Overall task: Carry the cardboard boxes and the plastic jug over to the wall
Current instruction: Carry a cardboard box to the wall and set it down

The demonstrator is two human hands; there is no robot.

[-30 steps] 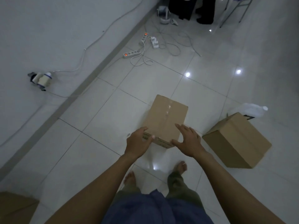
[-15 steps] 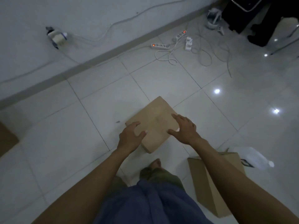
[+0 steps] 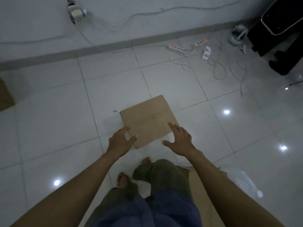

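A flat brown cardboard box (image 3: 147, 118) hangs above the tiled floor in front of me, held between both hands. My left hand (image 3: 120, 141) grips its near left corner, thumb on top. My right hand (image 3: 180, 140) presses against its near right edge with fingers spread. A second cardboard box (image 3: 196, 185) stands on the floor at the lower right, mostly hidden behind my right arm and leg. The translucent plastic jug (image 3: 244, 179) lies just right of it. The white wall (image 3: 41, 22) runs across the top of the view.
A third cardboard box (image 3: 5, 95) sits at the left edge near the wall. Power strips (image 3: 177, 48) and loose cables (image 3: 219, 69) lie at the wall's foot on the right. Black furniture (image 3: 278, 30) stands top right. My bare feet (image 3: 123, 179) are below the box.
My view has swung left, so the wall now lies straight ahead. The held box has turned with me, and the second box and jug have slid to the lower right.
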